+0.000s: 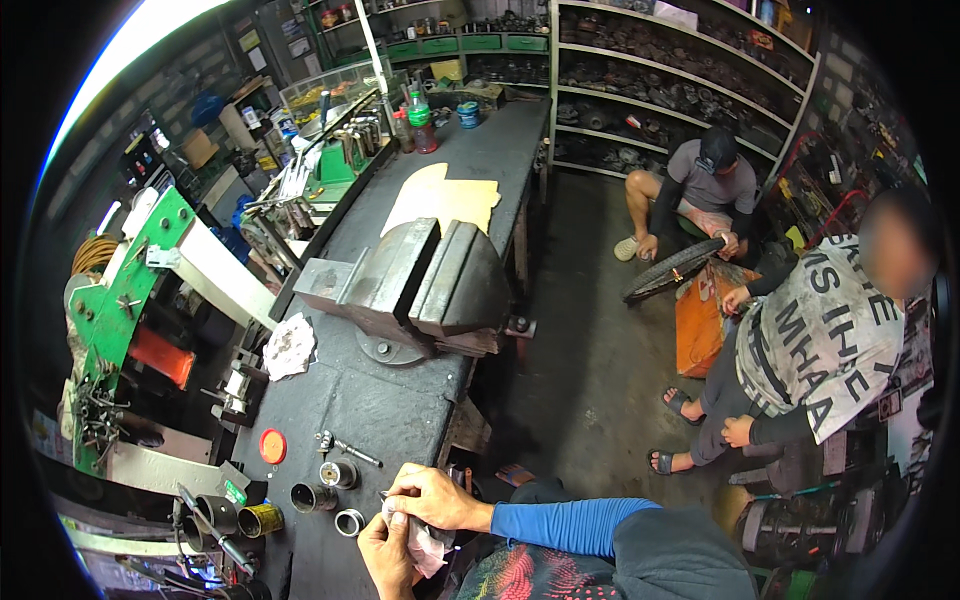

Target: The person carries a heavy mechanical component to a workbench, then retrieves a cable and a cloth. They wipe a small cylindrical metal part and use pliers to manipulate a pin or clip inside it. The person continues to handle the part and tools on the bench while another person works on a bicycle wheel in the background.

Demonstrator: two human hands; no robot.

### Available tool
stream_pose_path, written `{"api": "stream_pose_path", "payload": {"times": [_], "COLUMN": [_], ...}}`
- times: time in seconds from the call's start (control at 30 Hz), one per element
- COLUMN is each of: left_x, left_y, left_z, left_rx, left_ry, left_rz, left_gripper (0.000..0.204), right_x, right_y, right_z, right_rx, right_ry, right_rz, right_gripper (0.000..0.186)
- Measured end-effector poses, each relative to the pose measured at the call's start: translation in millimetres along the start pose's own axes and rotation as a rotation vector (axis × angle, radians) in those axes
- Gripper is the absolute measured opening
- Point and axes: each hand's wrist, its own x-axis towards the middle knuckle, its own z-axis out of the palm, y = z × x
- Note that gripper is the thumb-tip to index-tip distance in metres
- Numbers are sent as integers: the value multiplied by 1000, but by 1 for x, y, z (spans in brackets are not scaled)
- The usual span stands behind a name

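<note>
At the workbench's near edge, my left hand [388, 548] grips a pale pink-white rag [427, 552]. My right hand [432, 492] closes over the rag's top, its fingers meeting my left thumb; whatever is inside is mostly hidden. Just left of my hands lie a silver ring [349, 523], a dark hollow cylinder [312, 497] and a metal cylinder [338, 474]. Beyond them are a small rod-shaped metal part [360, 452] and a red lid [273, 446].
A large vise [456, 280] is bolted to the dark bench [387, 400], with crumpled paper [289, 347] beside it and yellow sheets [445, 197] behind. On the right, one person [710, 190] holds a tyre [670, 275]; another [800, 335] sits nearer, beside an orange box [700, 330].
</note>
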Motion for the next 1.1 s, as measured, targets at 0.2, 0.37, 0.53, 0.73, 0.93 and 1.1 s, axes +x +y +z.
{"api": "stream_pose_path", "payload": {"times": [0.2, 0.37, 0.53, 0.73, 0.93, 1.1], "left_x": [1, -2, -1, -6, -6, -18], "left_y": [-1, 4, 1, 0, -7, 49], "left_z": [8, 11, -1, -10, -14, 20], "left_rx": [-4, -178, -182, -230, -202, -96], "left_ry": [-25, 21, 135, 156, 205, 226], "left_rz": [-18, 19, 69, 56, 63, -109], "left_gripper": [21, 17, 15, 13, 12, 26], "right_x": [-15, -21, -25, -24, -21, -24], "right_y": [10, 3, 4, 4, -7, -3], "right_z": [-4, -12, -30, -19, -18, -14], "right_rx": [29, 174, 14, -76, -185, -236], "right_ry": [39, -77, -287, -280, -259, -191], "right_rz": [78, 232, 254, 350, 289, 241], "right_gripper": [27, 34, 36, 28, 29, 31]}}
